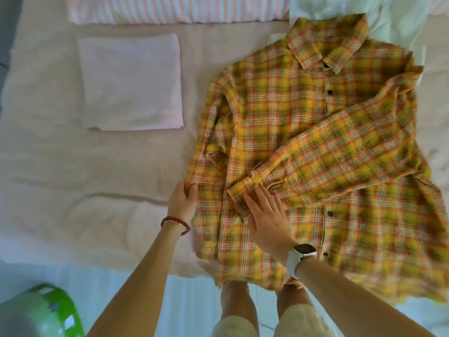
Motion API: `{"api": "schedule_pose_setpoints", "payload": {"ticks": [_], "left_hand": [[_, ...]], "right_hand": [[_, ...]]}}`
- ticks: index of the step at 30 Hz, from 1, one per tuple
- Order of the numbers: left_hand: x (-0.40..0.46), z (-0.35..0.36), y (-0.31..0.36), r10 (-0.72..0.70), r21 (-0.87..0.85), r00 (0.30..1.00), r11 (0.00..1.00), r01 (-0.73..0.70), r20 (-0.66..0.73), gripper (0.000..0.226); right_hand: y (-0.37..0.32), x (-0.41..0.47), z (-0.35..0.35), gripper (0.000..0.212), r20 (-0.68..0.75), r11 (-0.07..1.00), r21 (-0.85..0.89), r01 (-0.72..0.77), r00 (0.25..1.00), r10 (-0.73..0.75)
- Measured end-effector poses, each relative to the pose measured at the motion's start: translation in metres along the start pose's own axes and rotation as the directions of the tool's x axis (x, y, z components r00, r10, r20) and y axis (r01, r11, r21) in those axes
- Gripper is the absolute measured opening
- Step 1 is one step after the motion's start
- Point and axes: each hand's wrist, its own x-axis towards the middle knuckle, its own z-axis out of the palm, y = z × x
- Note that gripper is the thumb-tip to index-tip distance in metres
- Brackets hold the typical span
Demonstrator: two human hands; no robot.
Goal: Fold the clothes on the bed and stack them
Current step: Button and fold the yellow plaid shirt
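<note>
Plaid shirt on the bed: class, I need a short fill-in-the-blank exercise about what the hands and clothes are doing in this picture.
1. The left hand pinches the shirt at its ____ edge.
2. The right hand lies flat beside the cuff of the sleeve folded ____ the shirt's front.
3. The folded white cloth lies to the ____ of the shirt.
4. The watch sits on the ____ wrist.

Missing words: left; across; left; right
</note>
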Motion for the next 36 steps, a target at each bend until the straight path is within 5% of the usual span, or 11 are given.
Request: {"api": "schedule_pose_setpoints", "payload": {"ticks": [4, 8, 11, 14, 16, 18, 20, 23, 28, 32, 36], "left_hand": [[0.012, -0.065, -0.013, -0.112, -0.256, 0.968, 0.965, 0.052, -0.225, 0.014], [0.017, -0.125, -0.011, -0.016, -0.175, 0.983, 0.984, -0.016, -0.183, 0.013], [0.001, -0.146, 0.0, 0.08, -0.263, 0.987, 0.964, -0.04, 0.142, 0.016], [-0.017, -0.154, 0.005, 0.14, -0.287, 0.734, 0.955, 0.078, 0.664, 0.034], [-0.016, -0.148, 0.002, 0.105, -0.241, 0.756, 0.968, 0.071, 0.646, 0.039], [-0.002, -0.134, -0.01, 0.022, -0.194, 0.952, 0.98, 0.039, 0.305, 0.014], [0.008, -0.121, -0.019, -0.056, -0.114, 0.993, 0.991, 0.068, 0.106, 0.016], [0.013, -0.104, -0.023, -0.093, -0.149, 0.971, 0.98, 0.128, 0.221, 0.016], [0.017, -0.084, 0.005, 0.024, -0.013, 0.963, 1.0, -0.022, 0.268, 0.023], [0.02, -0.062, 0.049, 0.239, 0.078, 0.945, 0.962, -0.262, 0.224, 0.035], [0.017, -0.021, 0.096, 0.499, 0.182, 0.817, 0.809, -0.558, 0.288, 0.046]], "right_hand": [[-0.028, 0.005, -0.007, 0.037, -0.172, 0.992, 0.114, 0.059, 0.984, -0.039], [-0.073, 0.018, -0.006, 0.031, -0.128, 0.868, 0.491, 0.071, 0.992, -0.009], [-0.106, 0.038, -0.009, 0.024, 0.077, 0.518, 0.845, -0.135, 0.988, 0.132], [-0.119, 0.054, -0.013, 0.02, 0.269, 0.067, 0.954, -0.293, 0.932, 0.244], [-0.113, 0.062, -0.011, 0.034, 0.361, -0.068, 0.932, -0.357, 0.89, 0.28], [-0.105, 0.068, -0.005, 0.047, 0.407, -0.016, 0.907, -0.421, 0.864, 0.296], [-0.105, 0.069, 0.001, 0.042, 0.425, 0.14, 0.861, -0.489, 0.842, 0.331], [-0.116, 0.065, 0.009, 0.015, 0.494, 0.283, 0.748, -0.6, 0.788, 0.367], [-0.107, 0.049, -0.005, 0.014, 0.411, 0.178, 0.842, -0.509, 0.819, 0.4], [-0.055, 0.018, -0.05, 0.018, 0.286, 0.154, 0.92, -0.359, 0.888, 0.361], [0.026, -0.008, -0.093, 0.058, 0.228, 0.297, 0.878, -0.376, 0.873, 0.431]]}}
